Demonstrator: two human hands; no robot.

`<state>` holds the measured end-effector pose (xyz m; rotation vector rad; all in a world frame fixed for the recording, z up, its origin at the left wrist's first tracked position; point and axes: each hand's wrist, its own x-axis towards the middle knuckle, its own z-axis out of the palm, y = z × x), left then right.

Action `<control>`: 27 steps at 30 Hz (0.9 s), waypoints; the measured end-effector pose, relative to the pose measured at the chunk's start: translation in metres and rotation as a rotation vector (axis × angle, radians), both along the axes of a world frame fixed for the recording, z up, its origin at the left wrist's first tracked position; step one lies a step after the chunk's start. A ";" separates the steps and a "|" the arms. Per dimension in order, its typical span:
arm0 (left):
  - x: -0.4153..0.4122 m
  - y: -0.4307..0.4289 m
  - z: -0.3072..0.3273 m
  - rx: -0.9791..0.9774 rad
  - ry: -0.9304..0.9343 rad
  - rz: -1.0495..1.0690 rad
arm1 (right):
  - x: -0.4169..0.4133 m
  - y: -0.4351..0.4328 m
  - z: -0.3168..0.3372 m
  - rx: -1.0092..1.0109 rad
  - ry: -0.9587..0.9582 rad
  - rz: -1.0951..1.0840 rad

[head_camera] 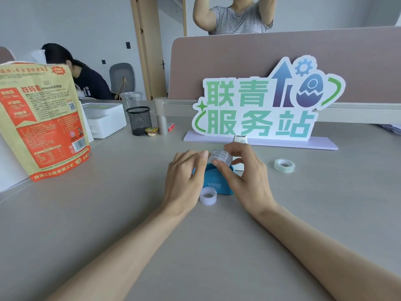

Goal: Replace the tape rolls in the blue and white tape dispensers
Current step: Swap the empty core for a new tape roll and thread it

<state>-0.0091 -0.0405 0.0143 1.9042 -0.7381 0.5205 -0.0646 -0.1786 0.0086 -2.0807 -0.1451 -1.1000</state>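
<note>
The blue tape dispenser [213, 182] lies on the grey table at mid-frame, between my hands. My right hand [243, 179] pinches a clear tape roll [221, 157] just above the dispenser. My left hand [186, 177] touches the same roll with its fingertips on the left side. A white empty core ring [208, 195] lies on the table against the dispenser's near side. The white dispenser [239, 141] stands just behind my right hand, mostly hidden. A second clear tape roll [284, 165] lies flat on the table to the right.
A cut-out sign on a lilac base [260, 141] stands behind the work spot. At left stands a large printed snack bag [41, 122]; further back are a white box [104, 118], a black mesh pen cup [138, 120] and a grey tube [162, 124]. Two people sit beyond the desk.
</note>
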 end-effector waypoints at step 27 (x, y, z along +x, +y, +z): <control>0.006 0.001 -0.006 -0.113 0.036 -0.011 | 0.004 -0.003 -0.005 -0.162 -0.012 -0.026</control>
